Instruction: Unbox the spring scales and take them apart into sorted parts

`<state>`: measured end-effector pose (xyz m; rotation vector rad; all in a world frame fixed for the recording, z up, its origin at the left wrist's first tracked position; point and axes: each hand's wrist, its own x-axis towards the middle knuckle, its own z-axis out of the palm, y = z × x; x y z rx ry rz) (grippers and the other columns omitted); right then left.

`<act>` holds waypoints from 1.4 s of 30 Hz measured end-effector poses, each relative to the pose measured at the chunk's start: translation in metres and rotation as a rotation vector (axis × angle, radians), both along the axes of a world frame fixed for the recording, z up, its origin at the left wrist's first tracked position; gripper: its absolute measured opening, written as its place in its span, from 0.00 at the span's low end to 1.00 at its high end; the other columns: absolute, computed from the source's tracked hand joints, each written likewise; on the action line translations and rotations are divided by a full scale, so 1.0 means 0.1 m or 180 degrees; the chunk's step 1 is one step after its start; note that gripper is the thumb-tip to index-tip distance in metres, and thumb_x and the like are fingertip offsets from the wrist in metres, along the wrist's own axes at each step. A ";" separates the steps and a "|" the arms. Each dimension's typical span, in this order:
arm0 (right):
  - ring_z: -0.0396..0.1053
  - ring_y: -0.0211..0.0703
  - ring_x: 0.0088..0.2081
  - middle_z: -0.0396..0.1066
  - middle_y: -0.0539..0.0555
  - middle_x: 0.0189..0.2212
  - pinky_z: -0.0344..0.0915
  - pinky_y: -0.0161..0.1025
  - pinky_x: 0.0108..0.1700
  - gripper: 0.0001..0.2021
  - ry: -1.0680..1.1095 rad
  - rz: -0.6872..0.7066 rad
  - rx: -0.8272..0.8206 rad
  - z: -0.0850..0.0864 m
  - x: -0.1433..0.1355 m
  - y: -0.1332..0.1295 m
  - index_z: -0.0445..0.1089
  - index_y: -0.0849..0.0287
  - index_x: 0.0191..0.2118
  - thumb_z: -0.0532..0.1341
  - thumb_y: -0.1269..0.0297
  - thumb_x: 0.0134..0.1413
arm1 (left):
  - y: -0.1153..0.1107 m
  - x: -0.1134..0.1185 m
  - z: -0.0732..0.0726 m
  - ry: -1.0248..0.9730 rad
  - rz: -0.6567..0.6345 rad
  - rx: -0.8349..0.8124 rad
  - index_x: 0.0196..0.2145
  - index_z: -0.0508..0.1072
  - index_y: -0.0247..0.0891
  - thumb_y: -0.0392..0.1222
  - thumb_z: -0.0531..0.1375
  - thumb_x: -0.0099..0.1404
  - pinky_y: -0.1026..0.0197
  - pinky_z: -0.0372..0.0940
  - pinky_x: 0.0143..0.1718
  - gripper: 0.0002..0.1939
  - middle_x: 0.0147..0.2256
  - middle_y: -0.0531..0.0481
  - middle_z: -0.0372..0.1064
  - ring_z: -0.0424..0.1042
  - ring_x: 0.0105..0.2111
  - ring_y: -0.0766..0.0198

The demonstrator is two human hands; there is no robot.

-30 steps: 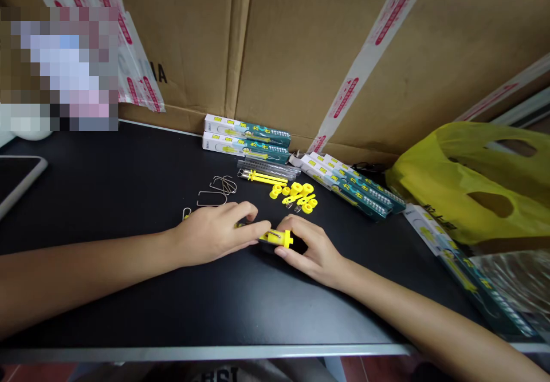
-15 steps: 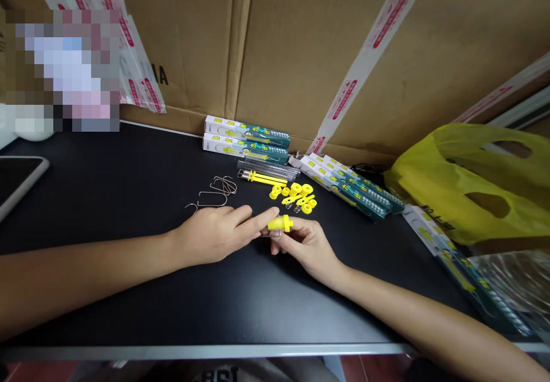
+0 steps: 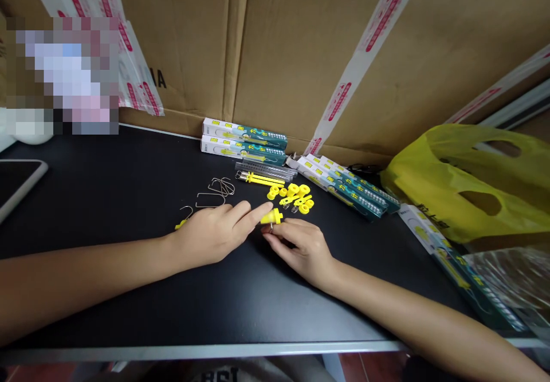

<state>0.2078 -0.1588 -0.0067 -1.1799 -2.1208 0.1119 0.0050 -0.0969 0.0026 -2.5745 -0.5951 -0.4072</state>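
My left hand [image 3: 217, 230] is closed round a yellow plastic piece [image 3: 271, 217], whose capped end points right past my fingers. Below that end, my right hand [image 3: 303, 247] pinches a small metal wire part [image 3: 271, 228] between thumb and fingers. A yellow tip [image 3: 180, 225] with a thin metal hook [image 3: 186, 209] shows at the left of my left hand; whether it belongs to the held piece is hidden. Beyond my hands lie bent metal wires [image 3: 210, 200], several small yellow parts [image 3: 293, 190] with little springs [image 3: 294, 209], and yellow rods [image 3: 266, 180] beside clear tubes [image 3: 266, 169].
Printed boxes [image 3: 243, 148] lie along the back of the black table [image 3: 129, 199], with more boxes [image 3: 344, 187] to their right. A yellow plastic bag [image 3: 455, 193] and another box [image 3: 451, 262] are at the right. A white-edged device [image 3: 26, 187] rests at far left.
My right hand has shifted slightly down and away from the yellow piece's end, still pinching the wire. The yellow tip at the left of my left hand has come into view.
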 end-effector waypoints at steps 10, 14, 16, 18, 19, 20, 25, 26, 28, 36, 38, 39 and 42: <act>0.64 0.38 0.25 0.72 0.53 0.24 0.59 0.37 0.28 0.08 -0.0889 0.0073 0.0474 -0.04 0.05 0.00 0.70 0.59 0.34 0.54 0.69 0.61 | 0.00 0.00 -0.04 -0.0078 -0.0117 -0.0034 0.62 0.48 0.35 0.35 0.50 0.67 0.63 0.58 0.22 0.28 0.35 0.51 0.67 0.71 0.29 0.66; 0.65 0.41 0.28 0.73 0.54 0.27 0.59 0.39 0.30 0.06 -0.0792 0.0285 0.0474 0.01 0.09 -0.01 0.70 0.59 0.39 0.56 0.66 0.59 | 0.01 -0.01 0.00 -0.0220 -0.0232 -0.0178 0.61 0.50 0.36 0.36 0.48 0.69 0.63 0.61 0.24 0.24 0.35 0.52 0.68 0.71 0.27 0.67; 0.64 0.41 0.28 0.71 0.54 0.26 0.60 0.40 0.31 0.06 -0.0477 0.0381 0.0386 0.03 0.11 0.00 0.69 0.58 0.36 0.55 0.67 0.59 | 0.01 -0.02 0.01 -0.0414 -0.0357 -0.0210 0.60 0.51 0.36 0.37 0.47 0.69 0.64 0.62 0.26 0.22 0.36 0.52 0.69 0.71 0.28 0.67; 0.64 0.41 0.28 0.68 0.53 0.26 0.62 0.39 0.31 0.05 0.0002 0.0382 0.0166 0.04 0.13 0.02 0.65 0.58 0.34 0.53 0.70 0.58 | 0.02 -0.02 -0.01 -0.0648 -0.0522 -0.0178 0.57 0.54 0.35 0.37 0.46 0.69 0.64 0.64 0.27 0.20 0.37 0.50 0.69 0.73 0.30 0.65; 0.64 0.40 0.29 0.68 0.53 0.28 0.63 0.38 0.32 0.04 0.0200 0.0374 0.0025 0.04 0.14 0.03 0.64 0.58 0.36 0.53 0.71 0.58 | 0.02 -0.02 -0.02 -0.0740 -0.0587 -0.0160 0.56 0.55 0.35 0.37 0.46 0.68 0.63 0.64 0.27 0.18 0.38 0.50 0.70 0.73 0.31 0.65; 0.66 0.40 0.31 0.69 0.54 0.31 0.64 0.38 0.33 0.05 0.0327 0.0381 -0.0101 0.03 0.14 0.05 0.62 0.58 0.40 0.53 0.71 0.57 | 0.03 -0.02 -0.03 -0.0806 -0.0629 -0.0152 0.54 0.56 0.34 0.37 0.47 0.68 0.63 0.64 0.27 0.17 0.38 0.50 0.70 0.74 0.31 0.64; 0.69 0.42 0.40 0.70 0.57 0.40 0.67 0.39 0.40 0.13 0.0397 0.0947 -0.0144 0.01 0.10 0.10 0.59 0.57 0.49 0.52 0.72 0.59 | 0.02 -0.01 -0.04 -0.0866 -0.0757 -0.0332 0.46 0.58 0.34 0.41 0.44 0.70 0.65 0.63 0.24 0.11 0.33 0.51 0.70 0.74 0.28 0.65; 0.69 0.41 0.38 0.70 0.56 0.38 0.67 0.38 0.39 0.11 0.0426 0.1045 -0.0103 0.01 0.09 0.09 0.59 0.57 0.48 0.51 0.73 0.59 | 0.01 0.00 -0.04 -0.0858 -0.0784 -0.0356 0.44 0.58 0.34 0.42 0.43 0.71 0.65 0.63 0.24 0.11 0.32 0.51 0.70 0.74 0.27 0.66; 0.67 0.39 0.33 0.69 0.55 0.34 0.67 0.36 0.34 0.09 0.0468 0.1128 -0.0035 0.00 0.05 0.08 0.59 0.58 0.45 0.50 0.73 0.59 | -0.02 0.00 -0.03 -0.0802 -0.0822 -0.0335 0.43 0.58 0.35 0.44 0.42 0.72 0.65 0.62 0.24 0.12 0.31 0.52 0.70 0.73 0.26 0.66; 0.64 0.36 0.25 0.68 0.52 0.30 0.62 0.32 0.25 0.11 0.0236 0.1016 0.0593 -0.04 0.03 -0.01 0.56 0.58 0.47 0.47 0.74 0.60 | -0.15 -0.01 0.02 -0.0597 -0.0719 -0.0267 0.47 0.58 0.35 0.48 0.40 0.73 0.63 0.60 0.23 0.17 0.31 0.52 0.70 0.73 0.25 0.65; 0.64 0.36 0.25 0.68 0.53 0.31 0.62 0.31 0.26 0.11 0.0301 0.1000 0.0581 -0.05 0.03 -0.01 0.57 0.57 0.47 0.47 0.74 0.60 | -0.16 -0.01 0.05 -0.0599 -0.0762 -0.0291 0.46 0.59 0.35 0.46 0.40 0.73 0.63 0.60 0.22 0.15 0.31 0.52 0.69 0.72 0.26 0.65; 0.64 0.36 0.25 0.68 0.52 0.30 0.62 0.31 0.26 0.11 0.0331 0.1011 0.0550 -0.06 0.02 0.00 0.57 0.57 0.46 0.47 0.74 0.59 | -0.17 0.00 0.06 -0.0611 -0.0788 -0.0323 0.44 0.60 0.36 0.44 0.40 0.73 0.63 0.59 0.22 0.14 0.30 0.52 0.69 0.72 0.26 0.65; 0.62 0.35 0.23 0.67 0.50 0.27 0.61 0.31 0.25 0.11 0.0364 0.1064 0.0369 -0.05 -0.01 0.04 0.58 0.57 0.45 0.46 0.76 0.58 | -0.17 0.00 0.11 -0.0612 -0.0782 -0.0475 0.35 0.60 0.38 0.43 0.40 0.72 0.64 0.59 0.22 0.13 0.28 0.54 0.66 0.70 0.24 0.67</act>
